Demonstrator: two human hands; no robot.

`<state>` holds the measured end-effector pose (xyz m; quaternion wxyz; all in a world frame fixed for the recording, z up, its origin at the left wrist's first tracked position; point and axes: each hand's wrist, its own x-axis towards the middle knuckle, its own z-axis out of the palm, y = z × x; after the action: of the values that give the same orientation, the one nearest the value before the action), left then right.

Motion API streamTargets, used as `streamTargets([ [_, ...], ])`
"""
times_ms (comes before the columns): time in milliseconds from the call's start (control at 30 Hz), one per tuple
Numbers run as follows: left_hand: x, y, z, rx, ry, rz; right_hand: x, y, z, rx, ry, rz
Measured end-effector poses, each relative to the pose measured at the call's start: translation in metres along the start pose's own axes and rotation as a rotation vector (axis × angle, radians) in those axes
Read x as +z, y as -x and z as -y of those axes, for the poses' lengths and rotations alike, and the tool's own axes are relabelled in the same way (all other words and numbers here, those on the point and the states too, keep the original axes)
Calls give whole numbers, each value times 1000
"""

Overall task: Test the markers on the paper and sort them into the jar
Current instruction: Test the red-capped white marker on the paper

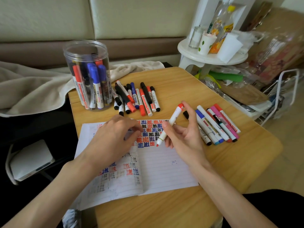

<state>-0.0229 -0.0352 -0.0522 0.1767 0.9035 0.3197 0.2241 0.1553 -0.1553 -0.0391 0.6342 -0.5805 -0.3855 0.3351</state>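
**While the red tip hangs over the page, the jar waits far left**

As we look down from the head view, the right hand (184,139) pinches a red marker (171,123) between thumb and fingers. Its cap is posted on the far end, and its tip aims down-left at the paper (164,165), right by the last row of test marks. Touching or just off the sheet? Can't tell from here. The left hand (113,137) rests on the page, fingers loosely bent, holding nothing I can see. That's its job: pin the sheet flat so the stroke doesn't drag it. A short, firm stroke on the blank lines nearer the person should show the ink cleanly, away from the crowded marks.

Now, room to move. The jar (87,74) stands open at the far left of the surface (181,83), close to its left edge and well stocked. Between pen and jar lies a loose pile of markers (136,99), so the carry should go over it, not through. On the right, a row of markers (217,125) sits near the rounded right edge. A loose black cap (185,114) lies just beside the right hand, and a careless wrist could roll those off.
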Motion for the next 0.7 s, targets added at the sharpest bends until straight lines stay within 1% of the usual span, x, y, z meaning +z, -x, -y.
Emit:
streamTargets([
  [167,2,-1,-1,-2,-9,-9,2,-1,-2,46,-9,53],
  [433,3,-4,-4,35,10,-60,6,-3,-5,44,7,103],
  [500,2,-6,-9,23,84,-83,8,-4,-6,37,13,136],
  [567,-1,-7,-16,-27,241,-87,11,-4,-7,-12,42,188],
  [700,-7,-11,-29,-55,485,-26,15,-7,-6,-109,137,310],
])
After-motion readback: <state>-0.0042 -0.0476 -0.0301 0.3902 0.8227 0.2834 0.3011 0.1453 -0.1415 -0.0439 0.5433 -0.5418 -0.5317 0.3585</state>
